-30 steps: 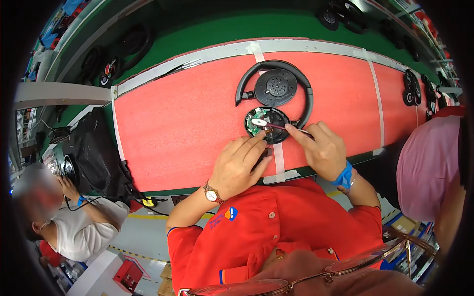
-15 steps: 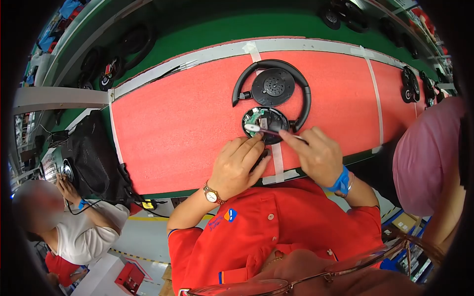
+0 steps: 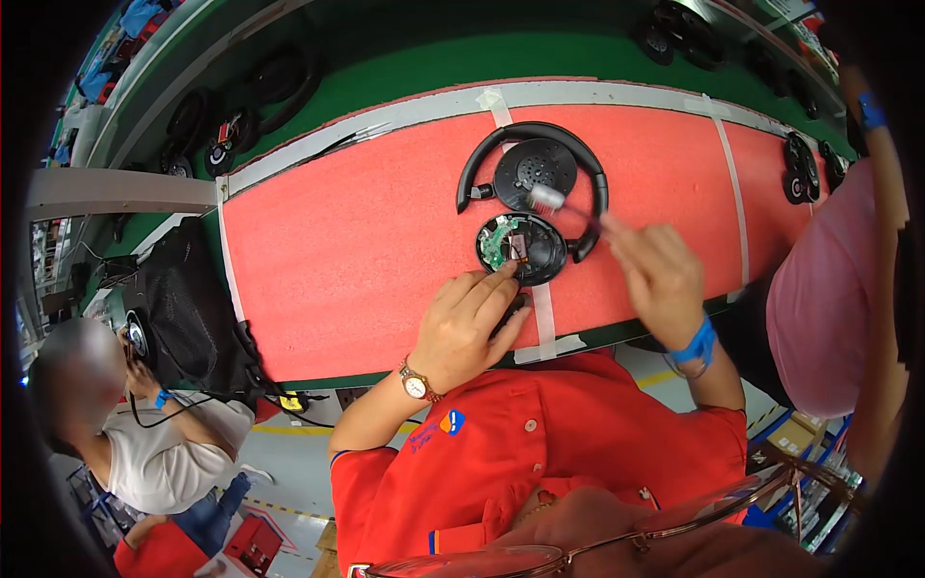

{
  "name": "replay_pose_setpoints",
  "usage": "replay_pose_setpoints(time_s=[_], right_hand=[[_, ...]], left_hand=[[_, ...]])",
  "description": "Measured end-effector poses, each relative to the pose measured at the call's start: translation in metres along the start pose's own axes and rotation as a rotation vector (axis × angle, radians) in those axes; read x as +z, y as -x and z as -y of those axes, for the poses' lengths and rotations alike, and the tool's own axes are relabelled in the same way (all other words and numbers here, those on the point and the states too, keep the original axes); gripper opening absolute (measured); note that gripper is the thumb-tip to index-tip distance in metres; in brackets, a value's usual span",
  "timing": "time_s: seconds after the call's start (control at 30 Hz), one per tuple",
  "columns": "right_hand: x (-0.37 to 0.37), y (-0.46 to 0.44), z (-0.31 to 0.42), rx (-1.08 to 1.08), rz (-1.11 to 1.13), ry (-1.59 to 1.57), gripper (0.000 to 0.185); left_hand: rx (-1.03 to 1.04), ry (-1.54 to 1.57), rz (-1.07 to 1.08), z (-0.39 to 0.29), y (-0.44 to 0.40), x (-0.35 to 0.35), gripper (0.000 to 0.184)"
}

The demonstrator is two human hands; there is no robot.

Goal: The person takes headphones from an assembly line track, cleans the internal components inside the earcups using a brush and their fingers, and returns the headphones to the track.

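A pair of black headphones lies on the red mat, its headband [image 3: 599,183] curving around to the right. The near ear cup [image 3: 549,252] is opened up, with a green circuit board [image 3: 496,241] showing inside. Beside its far edge sits a round black cover with small holes [image 3: 520,173]. My left hand [image 3: 462,318] is closed on the near rim of the ear cup, fingertips at its edge; a dark part shows under the thumb. My right hand [image 3: 660,275] grips a toothbrush [image 3: 547,198], blurred by motion, its bristle head over the perforated cover.
On the left, a black bag [image 3: 183,299] stands by a co-worker's hand. Another person's pink sleeve [image 3: 829,279] is close on the right. More headphones [image 3: 800,169] lie at the mat's right end, and a metal post [image 3: 125,193] juts in at left.
My right hand has lifted the toothbrush off the circuit board and moved it up and right, over the perforated cover. My left hand stays at the ear cup.
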State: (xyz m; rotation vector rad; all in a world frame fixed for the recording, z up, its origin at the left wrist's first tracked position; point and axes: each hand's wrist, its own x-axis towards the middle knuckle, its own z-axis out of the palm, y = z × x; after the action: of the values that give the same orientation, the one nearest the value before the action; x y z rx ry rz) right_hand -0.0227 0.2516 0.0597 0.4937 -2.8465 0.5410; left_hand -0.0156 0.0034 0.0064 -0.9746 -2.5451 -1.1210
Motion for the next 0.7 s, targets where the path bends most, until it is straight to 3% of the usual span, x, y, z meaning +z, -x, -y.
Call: replay_pose_setpoints(time_s=[0.07, 0.1, 0.17, 0.2, 0.27, 0.3, 0.37, 0.4, 0.53, 0.57, 0.63, 0.7], right_hand=[[0.005, -0.019, -0.019, 0.041, -0.176, -0.19, 0.028], [0.015, -0.03, -0.032, 0.04, -0.18, -0.191, 0.028], [0.034, -0.052, -0.054, 0.298, -0.161, -0.409, 0.034], [0.038, -0.061, -0.06, 0.285, -0.166, -0.416, 0.034], [0.042, -0.081, -0.066, 0.454, 0.272, -0.755, 0.037], [0.041, -0.088, -0.065, 0.434, 0.273, -0.76, 0.037], [0.037, -0.099, -0.062, 0.526, 0.484, -0.796, 0.033], [0.038, -0.105, -0.075, 0.642, 0.592, -0.962, 0.03], [0.01, -0.114, -0.068, 0.525, 0.489, -1.252, 0.033], [0.008, -0.118, -0.069, 0.515, 0.481, -1.249, 0.033], [0.006, -0.124, -0.071, 0.2, 0.144, -1.111, 0.037], [0.004, -0.137, -0.063, 0.192, 0.107, -1.058, 0.032]], left_hand=[[0.0, -0.008, 0.008, -0.001, 0.0, 0.0, 0.031], [0.002, -0.018, 0.018, -0.001, 0.0, 0.0, 0.031], [0.009, -0.02, 0.025, -0.001, 0.0, -0.001, 0.031], [0.01, -0.019, 0.033, -0.001, 0.0, -0.002, 0.031], [0.004, -0.032, 0.032, -0.001, 0.001, -0.003, 0.031], [-0.003, -0.027, 0.04, -0.001, 0.002, -0.003, 0.031], [0.0, -0.035, 0.036, 0.0, 0.004, -0.004, 0.029], [-0.02, -0.02, 0.042, -0.002, 0.005, -0.005, 0.028], [-0.081, 0.14, 0.003, 0.009, 0.001, -0.012, 0.025], [-0.071, 0.135, -0.003, 0.012, -0.007, -0.018, 0.025], [-0.238, 0.108, -0.089, 0.027, -0.036, -0.034, 0.021], [-0.384, 0.21, -0.186, 0.059, -0.075, -0.044, 0.019]])
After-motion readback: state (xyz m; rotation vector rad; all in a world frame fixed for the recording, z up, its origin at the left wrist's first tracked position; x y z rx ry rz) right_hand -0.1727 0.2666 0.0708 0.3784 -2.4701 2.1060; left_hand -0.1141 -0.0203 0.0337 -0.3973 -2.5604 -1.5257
